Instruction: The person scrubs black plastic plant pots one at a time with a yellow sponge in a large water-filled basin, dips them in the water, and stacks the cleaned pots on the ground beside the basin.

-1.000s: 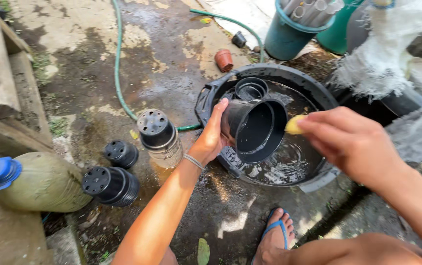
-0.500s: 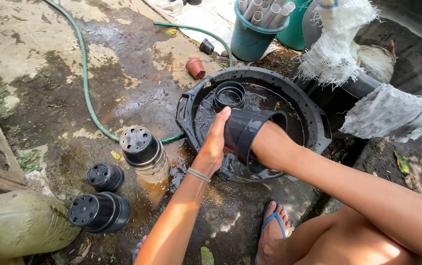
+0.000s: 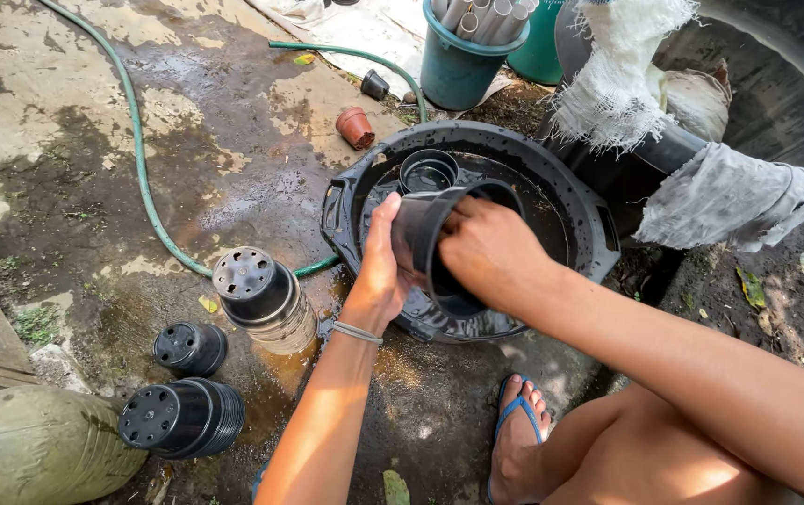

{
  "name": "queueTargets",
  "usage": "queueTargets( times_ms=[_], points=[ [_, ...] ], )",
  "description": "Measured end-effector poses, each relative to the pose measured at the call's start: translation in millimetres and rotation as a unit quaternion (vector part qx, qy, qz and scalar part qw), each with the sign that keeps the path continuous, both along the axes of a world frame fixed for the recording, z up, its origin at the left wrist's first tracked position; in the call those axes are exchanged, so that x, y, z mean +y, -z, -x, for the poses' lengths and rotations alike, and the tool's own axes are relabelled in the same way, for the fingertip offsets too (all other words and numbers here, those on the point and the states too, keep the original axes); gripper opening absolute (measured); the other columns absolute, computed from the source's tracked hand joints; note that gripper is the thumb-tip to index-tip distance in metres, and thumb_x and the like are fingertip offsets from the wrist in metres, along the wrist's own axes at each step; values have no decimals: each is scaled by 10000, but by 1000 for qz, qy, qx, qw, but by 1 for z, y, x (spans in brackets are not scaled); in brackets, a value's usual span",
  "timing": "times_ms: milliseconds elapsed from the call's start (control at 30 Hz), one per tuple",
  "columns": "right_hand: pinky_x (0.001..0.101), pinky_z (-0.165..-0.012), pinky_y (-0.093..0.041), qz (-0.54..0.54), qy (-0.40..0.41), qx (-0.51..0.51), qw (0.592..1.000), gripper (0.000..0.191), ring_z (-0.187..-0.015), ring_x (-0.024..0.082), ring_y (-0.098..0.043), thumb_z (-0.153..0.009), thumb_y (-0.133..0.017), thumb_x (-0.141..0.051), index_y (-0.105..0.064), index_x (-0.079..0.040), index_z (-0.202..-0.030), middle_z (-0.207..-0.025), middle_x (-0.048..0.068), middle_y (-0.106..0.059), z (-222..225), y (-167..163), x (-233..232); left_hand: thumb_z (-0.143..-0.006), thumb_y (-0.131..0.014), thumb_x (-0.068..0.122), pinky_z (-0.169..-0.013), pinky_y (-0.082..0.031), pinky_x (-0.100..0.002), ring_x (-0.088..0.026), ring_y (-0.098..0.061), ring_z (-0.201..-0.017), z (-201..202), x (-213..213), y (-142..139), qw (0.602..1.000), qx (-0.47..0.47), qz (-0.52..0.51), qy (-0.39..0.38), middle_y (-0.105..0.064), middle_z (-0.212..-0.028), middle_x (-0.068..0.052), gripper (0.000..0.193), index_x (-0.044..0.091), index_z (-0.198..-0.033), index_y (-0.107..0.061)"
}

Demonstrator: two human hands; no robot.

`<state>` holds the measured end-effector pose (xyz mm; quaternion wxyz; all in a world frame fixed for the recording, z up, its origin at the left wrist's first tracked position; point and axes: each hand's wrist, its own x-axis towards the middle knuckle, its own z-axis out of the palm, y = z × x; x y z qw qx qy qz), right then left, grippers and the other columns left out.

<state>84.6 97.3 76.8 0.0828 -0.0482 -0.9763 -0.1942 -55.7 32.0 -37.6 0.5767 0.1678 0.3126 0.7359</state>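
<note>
My left hand (image 3: 381,266) grips the base of a black plastic plant pot (image 3: 425,234), tipped on its side over a black round basin (image 3: 346,201) of dirty water. My right hand (image 3: 491,252) is at the pot's mouth, fingers closed and partly inside it; what they hold is hidden. A second black pot (image 3: 428,171) stands upright in the basin behind.
To the left, upside-down black pots: one stack (image 3: 257,292), a small pot (image 3: 190,348), another stack (image 3: 180,418). A green hose (image 3: 140,168) runs over wet concrete. A terracotta pot (image 3: 356,126), teal bucket (image 3: 463,61), a sack (image 3: 37,444) and my sandalled foot (image 3: 517,440) are nearby.
My right hand, which held a yellow sponge outside the pot, went into the pot and has now drawn back to its mouth. The view shifted to the right.
</note>
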Motion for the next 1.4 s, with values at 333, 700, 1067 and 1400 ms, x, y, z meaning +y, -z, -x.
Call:
queueTargets(
  times_ms=[333,700,1067,1400],
  points=[
    [457,-850,-529,357,-89,81,926,227,-978,411,-639,-756,-677,-46,-646,-16,-979,-995,184,-681,5,8,0,-1028,-471,527,-942,-568,-314,-154,-704,-1038,-2,0,10,996,21,-47,-74,-735,-1145,-52,534,58,-1200,-660],
    [416,-768,-552,102,5,-43,994,149,-907,318,-686,-758,-692,-134,-685,-71,-893,-941,118,-681,6,7,-8,-1007,-463,546,-933,-545,-357,-186,-701,-1027,6,-9,8,1000,0,-19,-12,-737,-1142,-60,566,58,-1210,-664],
    [394,-815,-569,417,-49,138,897,119,-918,317,-719,-891,-681,-50,-689,-57,-1009,-952,109,-721,-8,-32,-7,-975,-443,539,-995,-535,-371,-213,-690,-1101,37,-14,21,997,18,-33,-72,-718,-1205,-88,603,42,-1256,-635],
    [478,-796,-567,263,248,-20,932,173,-928,352,-703,-819,-664,-190,-729,-117,-963,-983,120,-713,-43,-21,50,-762,-878,444,-941,-481,-478,-357,-531,-1128,16,-36,-32,617,728,144,-263,-566,-1138,-165,678,37,-1225,-597]
  ],
)
